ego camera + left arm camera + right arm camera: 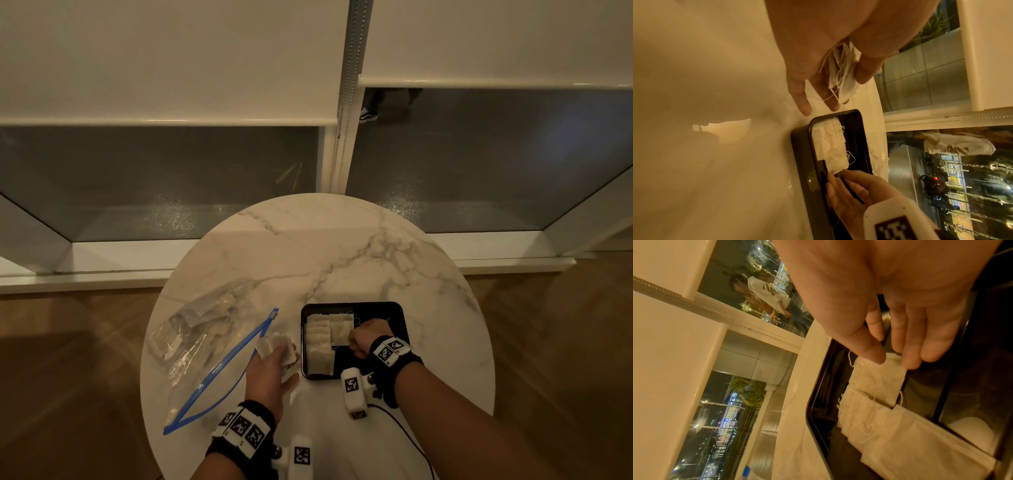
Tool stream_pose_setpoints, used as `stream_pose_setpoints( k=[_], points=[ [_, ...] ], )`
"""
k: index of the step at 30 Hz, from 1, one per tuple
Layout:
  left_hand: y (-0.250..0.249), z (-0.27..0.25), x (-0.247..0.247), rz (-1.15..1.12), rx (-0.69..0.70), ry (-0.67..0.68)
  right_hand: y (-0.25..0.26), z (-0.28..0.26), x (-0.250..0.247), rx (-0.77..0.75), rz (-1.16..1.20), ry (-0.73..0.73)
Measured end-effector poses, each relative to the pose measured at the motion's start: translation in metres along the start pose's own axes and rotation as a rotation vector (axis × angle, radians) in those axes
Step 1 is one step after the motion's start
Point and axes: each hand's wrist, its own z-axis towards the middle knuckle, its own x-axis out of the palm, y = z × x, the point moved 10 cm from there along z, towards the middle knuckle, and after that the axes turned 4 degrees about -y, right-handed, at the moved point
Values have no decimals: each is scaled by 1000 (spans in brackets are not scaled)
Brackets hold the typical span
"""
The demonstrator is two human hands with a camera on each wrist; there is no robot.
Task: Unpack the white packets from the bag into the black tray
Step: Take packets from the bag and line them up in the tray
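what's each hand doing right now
Left hand: holding a bunch of white packets beside the black tray.
Right hand: pinching one packet in the tray.

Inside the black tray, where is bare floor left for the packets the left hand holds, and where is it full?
The black tray has bare floor on its right half, between the stacked packets and the right rim, though the right hand sits over part of it, pinching a packet. The left side is crowded. The left hand holds its bundle just outside the left rim.
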Motion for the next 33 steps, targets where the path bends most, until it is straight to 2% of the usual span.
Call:
stream_pose_setpoints(
  k=[3,6,14,17,21,33],
  points=[
    [1,1,-1,-31,10,-18,6,-21,-5,-14,10,-7],
    [-2,-2,4,-81,23,-12,7,-36,4,-52,-92,64],
    [2,-2,11,-121,22,-39,11,-51,34,-267,-152,175],
    [3,-1,11,-130,20,-49,13,-50,33,-315,-189,130],
    [1,-2,11,-135,23,-47,15,-47,21,-344,-279,-14],
    [-4,-2,16,-142,40,-17,17,-49,34,-366,-361,3]
  ],
)
